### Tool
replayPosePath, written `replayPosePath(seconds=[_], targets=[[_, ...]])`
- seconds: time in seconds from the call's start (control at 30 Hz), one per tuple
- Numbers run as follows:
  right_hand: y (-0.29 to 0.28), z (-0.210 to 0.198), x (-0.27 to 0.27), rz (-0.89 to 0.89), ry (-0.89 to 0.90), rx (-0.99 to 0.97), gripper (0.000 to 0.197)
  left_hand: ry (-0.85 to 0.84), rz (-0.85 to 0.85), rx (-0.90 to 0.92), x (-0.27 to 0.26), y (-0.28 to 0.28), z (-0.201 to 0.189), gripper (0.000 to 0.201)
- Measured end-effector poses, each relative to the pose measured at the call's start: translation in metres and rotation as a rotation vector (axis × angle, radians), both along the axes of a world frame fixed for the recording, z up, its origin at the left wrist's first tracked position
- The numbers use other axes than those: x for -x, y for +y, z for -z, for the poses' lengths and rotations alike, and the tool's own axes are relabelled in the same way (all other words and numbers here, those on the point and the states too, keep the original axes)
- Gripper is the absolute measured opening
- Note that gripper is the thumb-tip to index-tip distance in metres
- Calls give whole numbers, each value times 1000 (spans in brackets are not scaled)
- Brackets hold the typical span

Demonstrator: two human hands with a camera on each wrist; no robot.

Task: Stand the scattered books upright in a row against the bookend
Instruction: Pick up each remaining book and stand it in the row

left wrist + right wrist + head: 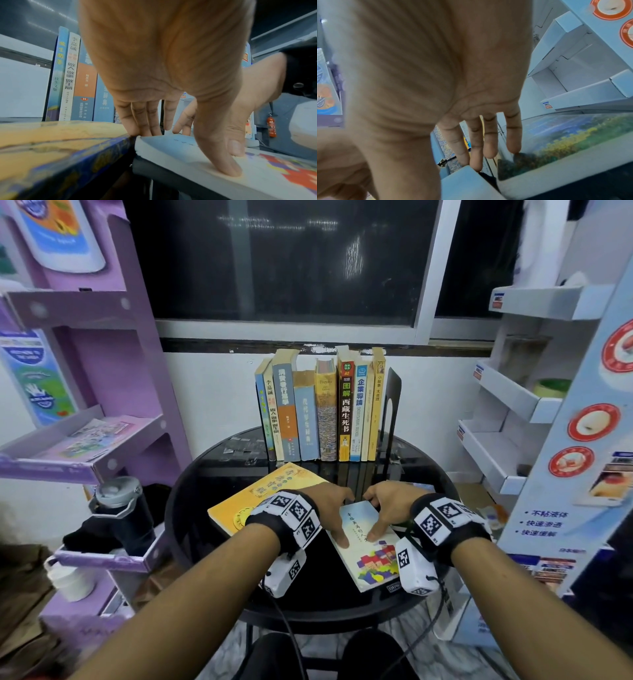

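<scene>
A pale blue book (pixel 371 559) with coloured blocks on its cover lies flat in the middle of the round black table (pixel 308 597). My left hand (pixel 334 510) and right hand (pixel 387 505) both hold its far end, thumbs on the cover and fingers over the edge. The left thumb (pixel 223 155) presses on the cover. A yellow book (pixel 260 494) lies flat to the left, touching it. A book with a landscape cover (pixel 573 135) lies under the right hand's side. Several books (pixel 322 412) stand in a row against the black bookend (pixel 392 405).
A purple display shelf (pixel 102 371) stands close on the left with a grey water bottle (pixel 120 508) in its lower tray. A white cardboard shelf (pixel 513 405) stands on the right. The wall and a dark window are right behind the book row.
</scene>
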State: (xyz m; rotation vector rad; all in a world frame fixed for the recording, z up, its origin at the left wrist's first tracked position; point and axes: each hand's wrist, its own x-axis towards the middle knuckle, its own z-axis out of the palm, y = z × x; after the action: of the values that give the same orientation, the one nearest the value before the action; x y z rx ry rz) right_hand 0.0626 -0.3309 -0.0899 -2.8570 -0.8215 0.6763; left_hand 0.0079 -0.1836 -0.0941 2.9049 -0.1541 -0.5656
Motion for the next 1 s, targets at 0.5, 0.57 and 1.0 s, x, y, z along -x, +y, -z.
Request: replayPosePath(seconds=[0.5,0.57,1.0], targets=[[-5,-7,-2,-31,36,-175,76,-137,-60,216,-3,19,15,80],[-7,-12,-2,-33,69,-224,73,-172,-80,301,-2,22,13,72],[-20,-49,-14,85,54,-667,53,-278,-244,901,-23,33,-19,25]])
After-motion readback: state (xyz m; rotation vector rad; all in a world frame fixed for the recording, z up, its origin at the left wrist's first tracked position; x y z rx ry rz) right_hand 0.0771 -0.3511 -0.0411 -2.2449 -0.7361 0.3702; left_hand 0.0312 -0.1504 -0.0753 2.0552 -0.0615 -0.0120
